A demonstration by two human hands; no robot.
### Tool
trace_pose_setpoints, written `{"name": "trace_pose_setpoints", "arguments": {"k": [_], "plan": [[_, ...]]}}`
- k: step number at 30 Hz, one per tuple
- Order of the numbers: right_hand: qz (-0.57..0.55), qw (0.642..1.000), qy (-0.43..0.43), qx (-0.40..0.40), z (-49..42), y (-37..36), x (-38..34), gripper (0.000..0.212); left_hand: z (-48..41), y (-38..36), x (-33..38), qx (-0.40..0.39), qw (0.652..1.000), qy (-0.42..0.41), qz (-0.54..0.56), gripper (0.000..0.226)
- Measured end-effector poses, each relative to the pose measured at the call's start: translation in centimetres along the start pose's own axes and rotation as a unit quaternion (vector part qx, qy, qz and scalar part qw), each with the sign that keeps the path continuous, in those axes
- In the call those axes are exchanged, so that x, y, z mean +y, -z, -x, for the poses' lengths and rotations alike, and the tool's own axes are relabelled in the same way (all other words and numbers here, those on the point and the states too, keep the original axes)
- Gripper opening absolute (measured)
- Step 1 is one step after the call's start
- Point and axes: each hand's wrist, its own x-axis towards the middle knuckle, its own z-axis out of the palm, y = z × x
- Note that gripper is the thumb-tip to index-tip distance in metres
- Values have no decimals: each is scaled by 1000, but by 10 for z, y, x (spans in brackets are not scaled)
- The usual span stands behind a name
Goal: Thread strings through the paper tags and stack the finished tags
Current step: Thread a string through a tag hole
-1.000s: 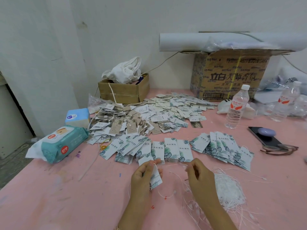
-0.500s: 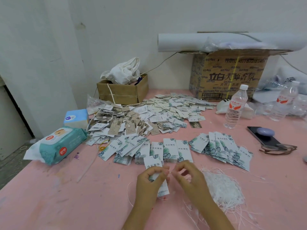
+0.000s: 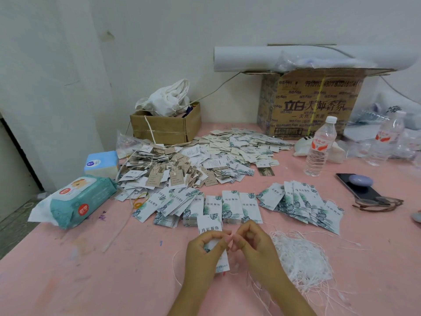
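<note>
Pink bench [image 3: 68,281] runs off frame near & right. Tangle of white strings [image 3: 303,258] lies near right. Left hand [image 3: 202,252] grips leaf-print white paper tag [image 3: 209,225] near centre, its lower half hidden by fingers. Right hand [image 3: 252,245] curled, fingertips meeting left's; can't tell if it pinches string. Vs 1 s ago, hands have closed together.

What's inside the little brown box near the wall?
A crumpled white cloth pokes out of the small cardboard box, with something dark blue beside it. Anything deeper is hidden by the cloth and the box walls.
</note>
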Motion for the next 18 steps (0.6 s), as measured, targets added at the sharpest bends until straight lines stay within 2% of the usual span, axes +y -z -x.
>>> {"name": "trace_pose_setpoints", "arguments": {"k": [4, 6, 7, 10, 11, 13, 16, 18], "plan": [[-44, 999, 11, 23, -1, 3, -3, 18, 4, -3, -2, -31, 998, -30, -34, 17], [-35, 998, 21, 46, -2, 4, -4, 11, 5, -3, -4, -51, 997, -47, -38, 24], [-23, 998, 27, 59, -2, 4, -4, 9, 6, -2, -5, -65, 996, -52, -30, 33], [15, 994, 47, 96, -2, 5, -2, 19, 7, -2, -6, -92, 994, -57, -9, 70], [27, 993, 51, 102, -2, 5, -2, 20, 7, -2, -7, -94, 994, -56, -10, 76], [40, 992, 51, 109, -2, 4, -1, 21, 6, -2, -7, -100, 993, -57, -21, 67], [79, 987, 57, 130, -2, 3, 1, 19, 6, -5, -7, -121, 988, -78, -47, 34], [119, 979, 85, 139, -2, 2, 0, 24, 7, -6, -6, -128, 988, -75, -43, 28]]}}
